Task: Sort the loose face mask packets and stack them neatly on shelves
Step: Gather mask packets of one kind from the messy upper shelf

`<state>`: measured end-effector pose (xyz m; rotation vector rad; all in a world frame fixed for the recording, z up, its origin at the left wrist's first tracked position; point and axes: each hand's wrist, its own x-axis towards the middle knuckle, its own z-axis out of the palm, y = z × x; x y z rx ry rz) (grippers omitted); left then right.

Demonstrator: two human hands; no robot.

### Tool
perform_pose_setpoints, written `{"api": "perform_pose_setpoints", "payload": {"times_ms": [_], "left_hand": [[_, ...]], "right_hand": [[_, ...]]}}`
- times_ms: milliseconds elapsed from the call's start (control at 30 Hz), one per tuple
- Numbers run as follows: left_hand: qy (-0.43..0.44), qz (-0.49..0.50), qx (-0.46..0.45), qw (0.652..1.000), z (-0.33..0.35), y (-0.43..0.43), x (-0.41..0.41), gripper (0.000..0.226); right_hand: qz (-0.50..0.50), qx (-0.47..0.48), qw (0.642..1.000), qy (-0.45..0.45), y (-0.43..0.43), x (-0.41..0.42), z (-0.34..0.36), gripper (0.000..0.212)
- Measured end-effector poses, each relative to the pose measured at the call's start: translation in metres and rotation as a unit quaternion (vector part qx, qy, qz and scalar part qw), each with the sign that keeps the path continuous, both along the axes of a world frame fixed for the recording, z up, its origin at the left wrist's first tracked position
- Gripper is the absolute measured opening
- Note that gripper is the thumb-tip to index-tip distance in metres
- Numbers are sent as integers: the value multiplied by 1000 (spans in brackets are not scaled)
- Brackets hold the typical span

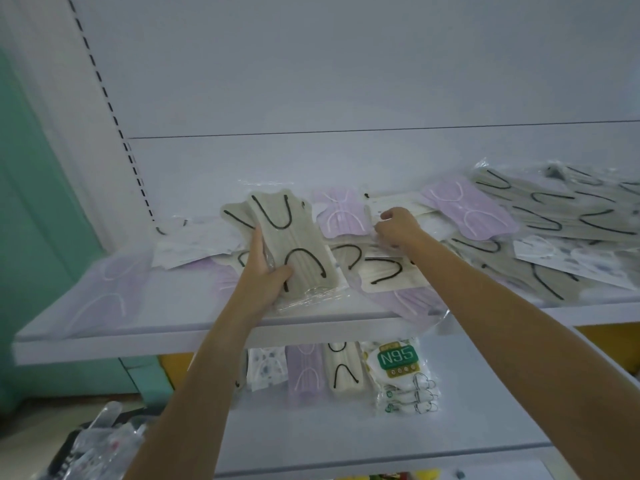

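White shelving with a plain back panel (346, 64) fills the view, and an upper shelf (104, 341) carries the loose face mask packets. A bundle of beige packets (287, 237) with black ear loops is held tilted above the middle of that shelf; the left grip (266, 271) is closed round its lower half, thumb on the front and fingers behind. Just to the right, the right grip (396, 225) is lowered onto the pile, its fingers curled and pinching the edge of a cream packet (391, 200) lying flat. Between the two hands a lilac packet (341, 216) is seen, and a second lilac packet (467, 209) lies just beyond the right hand. Further right, a loose heap of beige packets (554, 209) is spread, with printed white packets (571, 258) at its near side. More printed white packets (197, 244) lie left of the bundle, and a blurred lilac packet (104, 292) sits near the left end. On the lower shelf (346, 445) a tidy row is set: a printed stack (266, 367), a lilac stack (306, 372), a beige stack (344, 368) and N95 packets (398, 368). A green wall (34, 202) is seen at the left, and crumpled plastic bags (104, 445) at the lower left.
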<state>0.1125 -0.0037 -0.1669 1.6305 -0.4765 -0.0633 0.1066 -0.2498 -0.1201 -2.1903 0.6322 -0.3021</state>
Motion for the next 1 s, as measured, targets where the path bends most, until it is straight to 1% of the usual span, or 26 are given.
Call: {"api": "perform_pose_setpoints", "payload": {"times_ms": [67, 133, 233, 333, 467, 567, 600, 700, 767, 833, 900, 1000], "left_hand": [[-1, -1, -3, 1000, 0, -1, 0, 81], [0, -5, -10, 1000, 0, -1, 0, 80], [0, -5, -12, 1000, 0, -1, -1, 79], [-2, -4, -12, 1000, 1, -1, -2, 79], [-10, -7, -14, 1000, 1, -1, -2, 77], [-8, -11, -11, 1000, 1, -2, -1, 79], [-9, -12, -9, 1000, 1, -2, -1, 78], [-8, -12, -11, 1000, 1, -3, 0, 77], [-1, -10, -10, 1000, 1, -2, 0, 78], [3, -10, -8, 1000, 1, -1, 0, 80], [2, -11, -6, 1000, 0, -1, 0, 79], [-1, -10, -7, 1000, -1, -1, 1, 78]], "right_hand": [[10, 45, 999, -26, -1, -2, 1, 51], [45, 83, 995, -27, 5, -2, 3, 58], [84, 75, 993, -32, 14, 4, 2, 68], [66, 79, 991, -81, 15, 10, -1, 56], [29, 63, 991, -113, 2, 10, -1, 51], [49, 97, 991, -83, -3, 5, -1, 34], [62, 107, 990, -68, -2, 4, -3, 31], [87, 92, 991, -50, 4, 3, -7, 50], [82, 73, 992, -62, 9, 6, -9, 52], [69, 64, 992, -78, 9, 8, -8, 46], [63, 104, 989, -89, 5, 10, -7, 38], [54, 182, 977, -99, -3, 7, -4, 37]]}}
